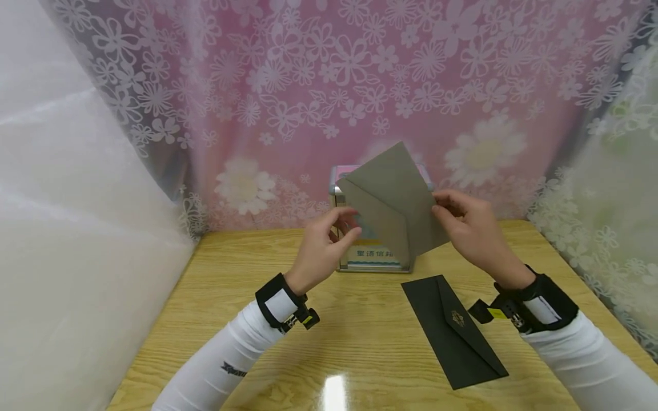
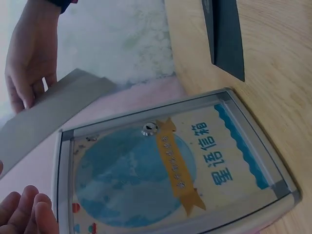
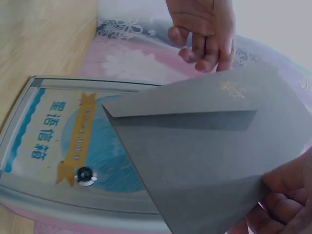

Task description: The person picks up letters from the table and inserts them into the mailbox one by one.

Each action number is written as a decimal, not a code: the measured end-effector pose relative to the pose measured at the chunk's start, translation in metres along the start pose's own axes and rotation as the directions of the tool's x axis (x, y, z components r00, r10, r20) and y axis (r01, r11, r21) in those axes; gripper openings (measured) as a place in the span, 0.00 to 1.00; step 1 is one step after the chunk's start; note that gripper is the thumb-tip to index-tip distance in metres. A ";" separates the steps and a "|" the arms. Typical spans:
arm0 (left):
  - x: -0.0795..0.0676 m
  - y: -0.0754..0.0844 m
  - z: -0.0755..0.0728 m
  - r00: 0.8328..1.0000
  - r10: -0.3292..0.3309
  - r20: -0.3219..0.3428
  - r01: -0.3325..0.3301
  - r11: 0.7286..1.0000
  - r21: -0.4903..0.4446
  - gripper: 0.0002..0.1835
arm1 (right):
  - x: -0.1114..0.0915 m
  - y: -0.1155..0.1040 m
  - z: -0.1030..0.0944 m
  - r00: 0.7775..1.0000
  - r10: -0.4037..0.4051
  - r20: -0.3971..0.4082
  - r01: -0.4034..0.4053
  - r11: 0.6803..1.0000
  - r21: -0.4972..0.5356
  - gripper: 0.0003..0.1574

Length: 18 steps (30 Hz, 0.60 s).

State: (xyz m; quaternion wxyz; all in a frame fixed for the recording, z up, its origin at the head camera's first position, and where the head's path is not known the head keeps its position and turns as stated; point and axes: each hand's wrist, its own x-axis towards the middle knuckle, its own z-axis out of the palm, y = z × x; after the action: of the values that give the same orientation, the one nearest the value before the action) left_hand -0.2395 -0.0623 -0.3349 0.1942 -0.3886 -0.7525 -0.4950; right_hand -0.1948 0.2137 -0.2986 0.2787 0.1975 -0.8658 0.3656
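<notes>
My right hand [image 1: 470,228] pinches a grey envelope [image 1: 385,200] by its right edge, thumb on the near side. The envelope is held up at a tilt, its pointed flap standing a little away from the body, with a small gold emblem on the flap in the right wrist view. My left hand [image 1: 326,245] is just left of the envelope, its fingers loosely bent with nothing between them. Behind the envelope stands a metal-framed letter box [image 2: 175,165] with a lock and a blue picture on its front; the envelope hides much of it in the head view.
A black envelope [image 1: 452,331] with a gold emblem lies flap side up on the wooden table [image 1: 231,354], in front of the box to the right. A pink flowered curtain [image 1: 288,114] hangs behind the table, with pale sheets on both sides.
</notes>
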 end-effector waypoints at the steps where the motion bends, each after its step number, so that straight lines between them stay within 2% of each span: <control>1: 0.003 0.001 0.002 1.000 0.007 0.002 -0.007 1.000 0.014 0.16 | 0.002 -0.001 0.000 1.000 0.003 -0.012 -0.003 1.000 0.004 0.16; 6: 0.020 0.007 0.008 0.998 0.067 -0.009 -0.066 0.996 0.061 0.10 | 0.013 -0.008 -0.001 0.998 0.013 -0.056 -0.012 1.000 0.025 0.16; 10: 0.035 0.012 0.008 0.993 0.106 -0.054 -0.101 0.992 0.080 0.04 | 0.023 -0.011 -0.002 0.997 0.036 -0.072 -0.031 0.998 0.062 0.17; 14: 0.049 0.017 0.004 0.987 0.126 -0.104 -0.119 0.990 0.073 0.04 | 0.033 -0.013 -0.004 0.997 0.047 -0.068 -0.041 0.996 0.085 0.16; 18: 0.064 0.021 -0.001 0.978 0.144 -0.148 -0.134 0.988 0.073 0.04 | 0.042 -0.017 -0.008 0.998 0.030 -0.061 -0.026 0.998 0.062 0.15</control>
State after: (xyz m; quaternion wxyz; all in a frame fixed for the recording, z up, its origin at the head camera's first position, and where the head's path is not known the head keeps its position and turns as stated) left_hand -0.2626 -0.0337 -0.2787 0.2977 -0.3948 -0.7215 -0.4847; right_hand -0.2149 0.2022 -0.2586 0.2941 0.1824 -0.8478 0.4018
